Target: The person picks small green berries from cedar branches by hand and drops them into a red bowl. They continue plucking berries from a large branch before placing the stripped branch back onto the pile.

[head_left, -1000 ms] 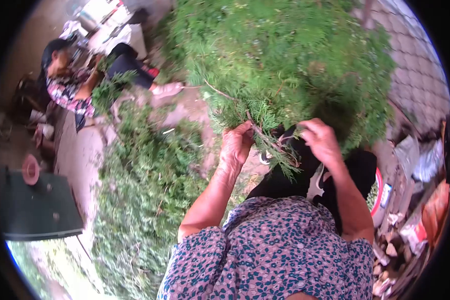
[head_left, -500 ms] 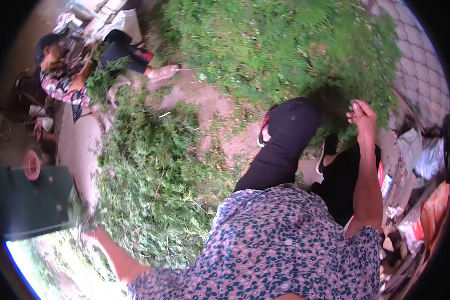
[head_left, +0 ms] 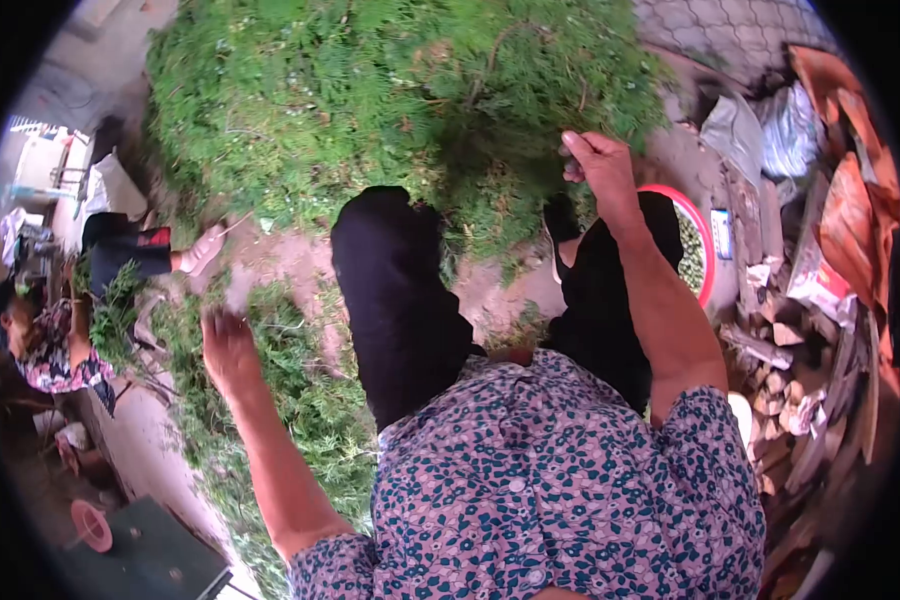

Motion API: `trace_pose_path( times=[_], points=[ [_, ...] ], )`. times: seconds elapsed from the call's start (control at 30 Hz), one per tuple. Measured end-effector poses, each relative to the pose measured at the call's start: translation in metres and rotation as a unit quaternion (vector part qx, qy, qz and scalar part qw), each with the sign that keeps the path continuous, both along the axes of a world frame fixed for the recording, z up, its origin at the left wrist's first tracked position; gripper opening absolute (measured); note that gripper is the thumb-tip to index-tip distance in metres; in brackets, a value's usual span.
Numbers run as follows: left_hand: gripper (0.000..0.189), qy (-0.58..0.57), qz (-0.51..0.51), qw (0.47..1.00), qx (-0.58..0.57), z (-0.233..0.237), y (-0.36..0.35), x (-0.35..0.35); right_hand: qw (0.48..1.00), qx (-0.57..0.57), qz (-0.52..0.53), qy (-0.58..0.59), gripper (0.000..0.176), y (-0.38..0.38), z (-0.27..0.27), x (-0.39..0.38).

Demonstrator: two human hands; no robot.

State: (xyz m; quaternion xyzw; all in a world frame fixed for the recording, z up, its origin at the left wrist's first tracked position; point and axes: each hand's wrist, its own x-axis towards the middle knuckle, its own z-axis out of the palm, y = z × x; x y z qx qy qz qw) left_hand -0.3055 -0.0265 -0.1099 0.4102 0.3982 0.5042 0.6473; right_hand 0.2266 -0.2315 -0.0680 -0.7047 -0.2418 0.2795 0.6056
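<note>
My left hand (head_left: 229, 352) hangs over the left-hand pile of cut green branches (head_left: 315, 400), back up and a little blurred. Its fingers look loosely stretched, and no branch shows in them. On the other side, my right hand (head_left: 602, 168) is closed with thumb and fingers pinched together. Whatever it may hold is hidden or too small to make out. It is beside a large heap of feathery green branches (head_left: 370, 100), whose near edge lies in shadow in front of my knees.
A red-rimmed basin (head_left: 708, 245) holding small green bits stands beside my right leg. Chopped firewood (head_left: 775, 400), plastic bags (head_left: 792, 130) and orange sheeting (head_left: 850, 215) lie at right. Another person (head_left: 55, 335) sits at left holding greenery. A dark table (head_left: 150, 555) stands lower left.
My view has turned left to right, bringing the basin into sight. My left hand has moved forward from beside the dark table, where blurred greenery showed near it. My right hand stays pinched.
</note>
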Motion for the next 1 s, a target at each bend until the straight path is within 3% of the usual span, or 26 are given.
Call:
trace_pose_path(
  times=[0.07, 0.13, 0.2, 0.27, 0.3, 0.37, 0.4, 0.47, 0.6, 0.67, 0.73, 0.8, 0.83, 0.93, 0.97, 1.0],
  points=[
    [0.017, -0.182, -0.066, 0.980, -0.040, 0.067, -0.005, 0.119, 1.000, 0.000, -0.009, 0.005, 0.020, -0.005, 0.001, 0.001],
    [0.014, -0.278, -0.136, 0.948, -0.074, 0.075, 0.015, 0.178, 1.000, -0.004, -0.014, 0.010, 0.019, -0.008, 0.002, -0.001],
    [0.011, -0.230, -0.009, 0.961, -0.155, 0.107, 0.008, 0.249, 0.999, 0.018, -0.019, 0.026, 0.020, -0.006, 0.007, -0.002],
    [0.012, -0.247, -0.055, 0.955, -0.153, 0.099, 0.017, 0.292, 0.999, -0.002, -0.030, 0.018, 0.020, -0.008, 0.014, -0.005],
    [0.011, -0.293, -0.154, 0.935, -0.126, 0.075, 0.032, 0.307, 0.999, -0.019, -0.031, 0.010, 0.021, -0.005, 0.015, -0.008],
    [0.010, -0.229, -0.142, 0.952, -0.146, 0.068, 0.021, 0.359, 0.996, -0.067, 0.019, -0.062, 0.022, -0.006, 0.007, -0.003],
    [0.008, -0.268, -0.180, 0.931, -0.171, 0.058, 0.015, 0.383, 0.995, -0.072, 0.026, -0.070, 0.023, -0.005, 0.013, -0.009],
    [0.005, -0.221, -0.189, 0.944, -0.155, 0.057, -0.009, 0.424, 0.989, -0.117, 0.049, -0.073, 0.026, -0.004, 0.011, -0.011],
    [0.008, -0.155, -0.235, 0.953, -0.115, 0.066, -0.037, 0.456, 0.983, -0.159, 0.095, 0.010, 0.025, 0.002, 0.001, -0.015],
    [0.010, -0.038, -0.224, 0.973, 0.048, 0.040, -0.040, 0.493, 0.978, -0.172, 0.112, 0.025, 0.024, 0.009, -0.001, -0.016],
    [0.012, 0.113, -0.109, 0.961, 0.229, 0.059, -0.048, 0.497, 0.975, -0.181, 0.126, 0.038, 0.023, 0.025, -0.001, -0.014],
    [0.013, 0.106, -0.127, 0.955, 0.245, 0.070, -0.055, 0.506, 0.950, -0.240, 0.160, -0.121, 0.021, 0.039, 0.001, -0.008],
    [0.014, 0.101, -0.148, 0.948, 0.264, 0.074, -0.058, 0.509, 0.948, -0.247, 0.161, -0.120, 0.021, 0.047, -0.001, -0.008],
    [0.012, 0.121, -0.237, 0.935, 0.233, 0.091, -0.059, 0.506, 0.965, -0.242, 0.089, 0.041, 0.032, 0.077, -0.004, 0.000],
    [0.013, 0.102, -0.226, 0.933, 0.259, 0.090, -0.060, 0.504, 0.966, -0.244, 0.077, 0.036, 0.032, 0.075, -0.013, 0.024],
    [0.013, 0.098, -0.230, 0.933, 0.261, 0.092, -0.059, 0.506, 0.970, -0.107, 0.139, 0.168, 0.036, 0.072, -0.035, 0.060]
  ],
)
